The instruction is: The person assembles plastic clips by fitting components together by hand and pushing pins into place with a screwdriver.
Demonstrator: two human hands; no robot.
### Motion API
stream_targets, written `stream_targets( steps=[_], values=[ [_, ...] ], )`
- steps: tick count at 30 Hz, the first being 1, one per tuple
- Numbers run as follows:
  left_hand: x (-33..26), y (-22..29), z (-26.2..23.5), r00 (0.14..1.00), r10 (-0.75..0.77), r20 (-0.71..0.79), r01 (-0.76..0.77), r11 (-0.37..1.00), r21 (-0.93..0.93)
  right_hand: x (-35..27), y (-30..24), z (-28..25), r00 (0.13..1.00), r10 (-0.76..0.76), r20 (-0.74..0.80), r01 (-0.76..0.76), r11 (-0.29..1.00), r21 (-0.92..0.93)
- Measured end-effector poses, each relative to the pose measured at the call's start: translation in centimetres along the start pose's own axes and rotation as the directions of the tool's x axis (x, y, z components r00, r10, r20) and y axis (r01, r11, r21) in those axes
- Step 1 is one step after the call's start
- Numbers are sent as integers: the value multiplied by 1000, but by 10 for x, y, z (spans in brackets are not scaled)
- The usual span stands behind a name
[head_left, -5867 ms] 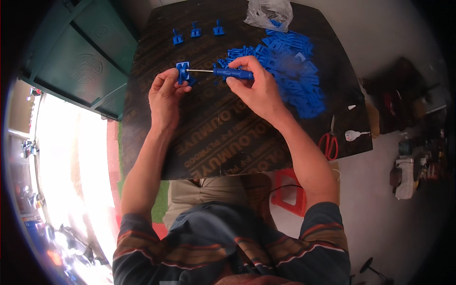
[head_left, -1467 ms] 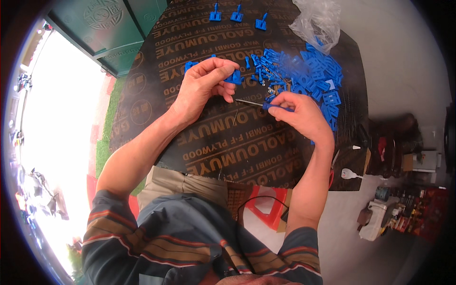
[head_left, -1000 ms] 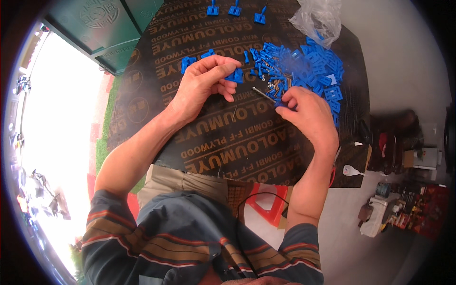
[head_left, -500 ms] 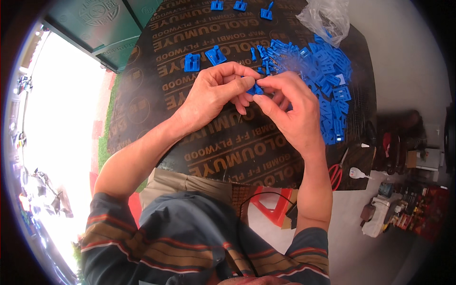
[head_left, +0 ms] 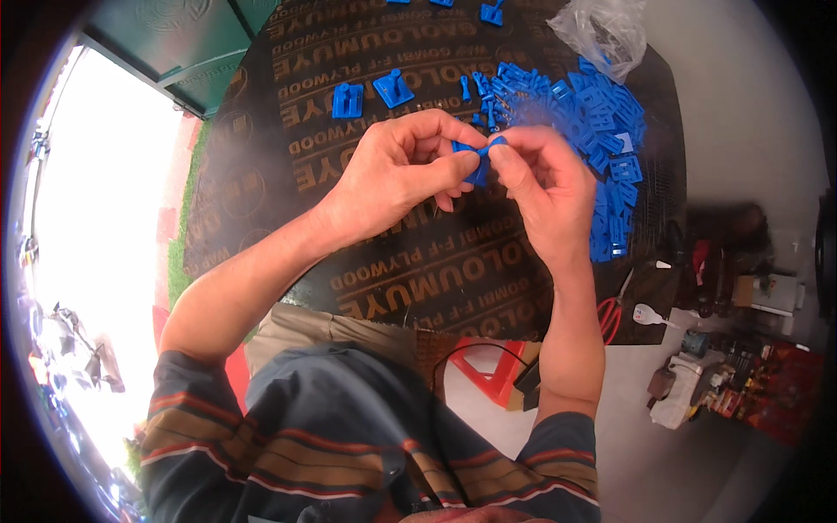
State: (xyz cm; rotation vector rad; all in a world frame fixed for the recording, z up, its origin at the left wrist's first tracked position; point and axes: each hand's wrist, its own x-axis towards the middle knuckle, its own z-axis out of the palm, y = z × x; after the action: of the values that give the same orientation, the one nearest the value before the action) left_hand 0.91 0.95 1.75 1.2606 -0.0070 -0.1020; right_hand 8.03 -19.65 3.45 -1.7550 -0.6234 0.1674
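Over the middle of the dark plywood table (head_left: 384, 270), both hands meet at small blue plastic parts. My left hand (head_left: 405, 166) is closed on a flat blue plate (head_left: 477, 174), mostly covered by the fingers. Between thumb and forefinger, my right hand (head_left: 545, 174) pinches a small blue peg (head_left: 495, 144) that touches the plate. How the two pieces fit together is hidden by my fingertips. Beyond my left hand lie two blue plates with upright pegs, one plate (head_left: 348, 100) on the left and another plate (head_left: 394, 88) beside it.
A big heap of blue plates (head_left: 606, 122) lies to the right, with loose blue pegs (head_left: 488, 100) at its left side. A clear plastic bag (head_left: 602, 35) sits behind it. Red-handled scissors (head_left: 610, 318) and a white bottle (head_left: 647, 315) are at the near right edge.
My right hand has shifted its pinch on the peg and tilted upward, and more of the blue plate shows below the fingers. The view has moved slightly.
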Motion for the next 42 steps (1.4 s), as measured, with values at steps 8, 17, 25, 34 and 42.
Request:
stream_targets(
  steps=[8, 17, 25, 34, 42],
  values=[
    [-5, 0, 1, 995, 101, -16, -98, 985, 141, 2, -6, -3, 1000, -31, 1, 31, 998, 61],
    [-7, -4, 2, 854, 518, 49, -433, 655, 619, 0, -10, -3, 999, -31, -11, 31, 999, 43],
    [-4, -3, -2, 706, 693, 149, -549, 401, 734, -1, -7, -2, 996, -93, -17, 93, 995, 29],
    [-3, -4, -3, 612, 768, 190, -575, 266, 774, -3, -10, 0, 993, -111, -32, 111, 994, 3],
    [-2, -5, -4, 591, 780, 207, -579, 231, 782, -2, -11, 1, 988, -151, -40, 151, 989, -7]
  ],
)
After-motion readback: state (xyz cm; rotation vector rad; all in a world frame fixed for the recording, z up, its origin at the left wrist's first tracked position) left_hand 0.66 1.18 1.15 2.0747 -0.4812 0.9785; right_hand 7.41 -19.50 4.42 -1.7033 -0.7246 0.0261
